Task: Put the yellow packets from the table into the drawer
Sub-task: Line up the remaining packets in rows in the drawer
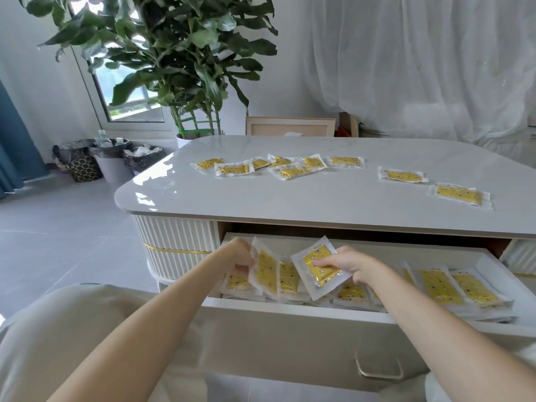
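A clear-wrapped yellow packet (pixel 317 269) hangs tilted over the open white drawer (pixel 290 311), pinched in the fingers of the right hand (pixel 349 264). The left hand (pixel 240 253) grips upright packets (pixel 265 271) beside it — fingers seemingly curled behind, mostly hidden. Release either early and slick wrappers could slide over the front rim or topple the row. Loose packets (pixel 278 166) wait on the glossy white surface (pixel 290 201).

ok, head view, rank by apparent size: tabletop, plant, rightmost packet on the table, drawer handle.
1. tabletop and plant: too alike to split
2. rightmost packet on the table
3. drawer handle: slightly smaller, though nearer the camera
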Demonstrator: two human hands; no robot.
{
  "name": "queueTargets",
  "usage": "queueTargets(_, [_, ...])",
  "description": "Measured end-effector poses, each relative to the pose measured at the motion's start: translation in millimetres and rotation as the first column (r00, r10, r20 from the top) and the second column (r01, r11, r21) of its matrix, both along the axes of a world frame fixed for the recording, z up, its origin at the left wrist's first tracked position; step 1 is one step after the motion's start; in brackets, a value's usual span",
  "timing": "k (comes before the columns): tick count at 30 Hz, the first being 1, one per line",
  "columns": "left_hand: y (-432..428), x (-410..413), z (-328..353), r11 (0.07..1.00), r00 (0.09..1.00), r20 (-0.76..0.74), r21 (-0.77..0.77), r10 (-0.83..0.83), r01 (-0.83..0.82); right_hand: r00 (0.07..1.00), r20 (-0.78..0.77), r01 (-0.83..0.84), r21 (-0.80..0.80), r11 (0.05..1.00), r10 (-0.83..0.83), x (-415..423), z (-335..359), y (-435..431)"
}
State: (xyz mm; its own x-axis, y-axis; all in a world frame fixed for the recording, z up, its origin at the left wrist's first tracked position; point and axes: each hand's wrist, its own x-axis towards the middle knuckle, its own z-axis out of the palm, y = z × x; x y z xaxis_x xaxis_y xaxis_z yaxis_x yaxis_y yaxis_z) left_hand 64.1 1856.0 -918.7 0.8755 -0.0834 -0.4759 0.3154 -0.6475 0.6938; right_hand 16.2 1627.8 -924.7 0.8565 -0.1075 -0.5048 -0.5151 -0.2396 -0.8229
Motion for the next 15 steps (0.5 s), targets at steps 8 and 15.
queueTargets(8, [10, -1, -14, 0.753, 0.911, 0.292, 0.657, -0.293, 0.031, 0.997, 0.028, 0.071, -0.020, 0.997, -0.071, 0, -4, -9])
queueTargets(15, [-7, -4, -15, 0.323, 0.744, 0.169, 0.944, -0.646, 0.066, 0.991, 0.068, 0.117, -0.038, 0.992, -0.115, 2, -4, -9])
